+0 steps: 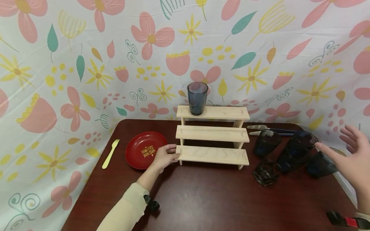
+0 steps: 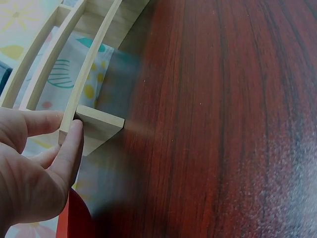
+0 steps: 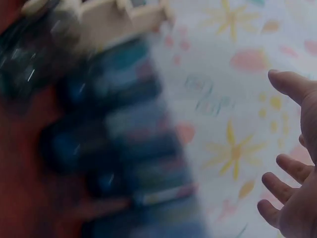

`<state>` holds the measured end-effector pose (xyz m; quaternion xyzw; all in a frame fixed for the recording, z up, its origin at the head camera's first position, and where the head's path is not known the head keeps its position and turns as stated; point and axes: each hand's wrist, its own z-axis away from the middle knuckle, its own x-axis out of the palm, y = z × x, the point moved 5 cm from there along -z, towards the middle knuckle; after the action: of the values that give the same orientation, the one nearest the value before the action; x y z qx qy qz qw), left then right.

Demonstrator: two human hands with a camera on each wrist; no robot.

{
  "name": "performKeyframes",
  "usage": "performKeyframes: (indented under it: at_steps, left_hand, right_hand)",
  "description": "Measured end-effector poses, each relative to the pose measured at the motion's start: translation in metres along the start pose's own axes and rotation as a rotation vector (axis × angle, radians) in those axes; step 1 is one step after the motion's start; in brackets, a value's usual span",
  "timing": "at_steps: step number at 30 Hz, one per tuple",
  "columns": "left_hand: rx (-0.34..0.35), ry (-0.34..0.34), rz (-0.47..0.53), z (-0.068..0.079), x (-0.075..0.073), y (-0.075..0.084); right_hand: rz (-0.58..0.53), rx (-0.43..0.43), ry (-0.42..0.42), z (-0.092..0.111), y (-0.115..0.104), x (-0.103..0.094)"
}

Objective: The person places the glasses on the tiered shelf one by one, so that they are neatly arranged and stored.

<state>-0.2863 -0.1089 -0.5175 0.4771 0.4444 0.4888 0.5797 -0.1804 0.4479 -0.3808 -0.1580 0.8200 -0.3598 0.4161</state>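
Observation:
A three-step wooden rack [image 1: 212, 154] stands at the back of the table. My left hand [image 1: 165, 158] pinches the left end of its lowest step, thumb and fingers on either side of the board [image 2: 74, 99] in the left wrist view. On the top step, toward the left, a blue-tinted glass [image 1: 197, 98] stands upright. My right hand [image 1: 351, 152] holds nothing; its fingers are spread above the right side of the table. Below and beside it are several dark blue glasses [image 1: 297, 147], blurred in the right wrist view, and a dark patterned glass [image 1: 264, 173].
Left of the rack sits a red plate [image 1: 138, 141] with gold characters, and left of that a pale yellow fork [image 1: 110, 154]. Dark-handled utensils [image 1: 258, 127] with pale metal ends lie behind the glasses. A flower-printed cloth [image 1: 150, 77] hangs behind the table.

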Motion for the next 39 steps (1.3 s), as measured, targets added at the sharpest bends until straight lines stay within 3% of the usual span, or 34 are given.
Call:
performKeyframes:
  at_steps: [8, 18, 23, 29, 35, 39]
  left_hand:
    - [-0.004, 0.004, 0.012, -0.002, -0.001, -0.002]
    - [-0.002, 0.008, 0.003, -0.002, -0.001, -0.005]
    - [-0.003, 0.004, 0.008, -0.002, -0.001, -0.003]
    - [0.009, 0.005, 0.009, -0.001, -0.001, -0.003]
    - [0.009, 0.003, 0.006, 0.0, 0.001, -0.001]
    - [0.005, -0.002, -0.004, -0.001, 0.0, 0.0]
  right_hand:
    - [0.002, 0.189, 0.019, 0.019, 0.077, 0.001]
    - [-0.032, 0.352, -0.095, 0.027, 0.13, 0.018]
    - [-0.072, 0.334, -0.05, 0.029, 0.138, 0.023]
    - [-0.027, 0.364, -0.055, 0.025, 0.143, 0.027]
    - [0.033, 0.321, -0.07, 0.021, 0.145, 0.028]
    - [0.033, 0.367, -0.052, 0.021, 0.146, 0.027]
